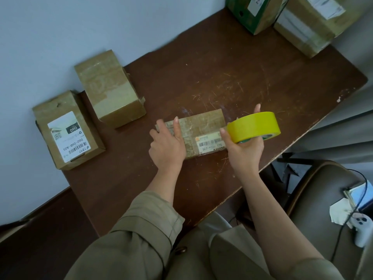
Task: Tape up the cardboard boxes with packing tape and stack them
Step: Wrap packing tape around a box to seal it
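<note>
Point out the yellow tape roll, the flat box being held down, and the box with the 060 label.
yellow tape roll (254,126), head view, on its outer yellow band.
flat box (198,127), head view, on its taped top face.
060-label box (69,138), head view, on its white label.

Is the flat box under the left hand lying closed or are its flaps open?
Closed. The flat box lies flat on the table, top sealed under old tape, no flap raised.
</note>
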Available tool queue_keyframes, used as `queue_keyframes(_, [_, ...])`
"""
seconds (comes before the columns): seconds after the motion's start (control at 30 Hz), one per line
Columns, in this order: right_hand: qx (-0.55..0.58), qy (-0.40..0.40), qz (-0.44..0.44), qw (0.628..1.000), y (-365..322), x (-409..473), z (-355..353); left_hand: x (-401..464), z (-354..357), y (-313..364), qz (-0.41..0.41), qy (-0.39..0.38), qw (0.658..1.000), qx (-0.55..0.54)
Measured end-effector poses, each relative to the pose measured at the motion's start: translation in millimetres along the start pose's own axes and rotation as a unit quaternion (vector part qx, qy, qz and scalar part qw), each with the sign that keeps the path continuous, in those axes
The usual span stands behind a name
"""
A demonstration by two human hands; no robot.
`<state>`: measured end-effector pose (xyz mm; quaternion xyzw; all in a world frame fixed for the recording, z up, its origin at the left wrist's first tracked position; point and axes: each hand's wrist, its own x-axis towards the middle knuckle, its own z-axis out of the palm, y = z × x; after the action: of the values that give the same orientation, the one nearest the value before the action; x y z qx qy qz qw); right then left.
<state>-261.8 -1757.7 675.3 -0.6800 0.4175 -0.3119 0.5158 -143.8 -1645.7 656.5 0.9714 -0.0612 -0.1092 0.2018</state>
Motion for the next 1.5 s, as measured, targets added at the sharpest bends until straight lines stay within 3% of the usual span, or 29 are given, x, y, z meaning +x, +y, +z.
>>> queue_keyframes(0.17, [0.102, -0.009, 0.05, 0.994, -1, 6, -2, 0, 0, 1, 0.001, 0.002, 1.0, 0.004])
queue_keyframes(0.37, [0.072, 0.044, 0.077, 0.993, 8, 13, -4, 1, -2, 0, 0.005, -0.004, 1.0, 0.008])
queue_keyframes(0.77, [0.038, 0.049, 0.12, 0.991, 26, 18, 2, 0, -4, 3, 0.004, 0.0, 1.0, 0.01])
queue_keyframes(1.1, [-0.013, -0.003, 0.198, 0.98, 23, 19, 1, 2, -2, 2, -0.021, 0.0, 0.999, -0.041])
queue_keyframes(1.23, [-0.036, -0.015, 0.183, 0.982, 13, 19, -2, 3, -4, 1, -0.035, -0.018, 0.997, -0.061])
queue_keyframes(1.5, [0.087, -0.121, 0.162, 0.975, -25, 9, -4, 8, -11, -32, -0.045, 0.003, 0.977, -0.21])
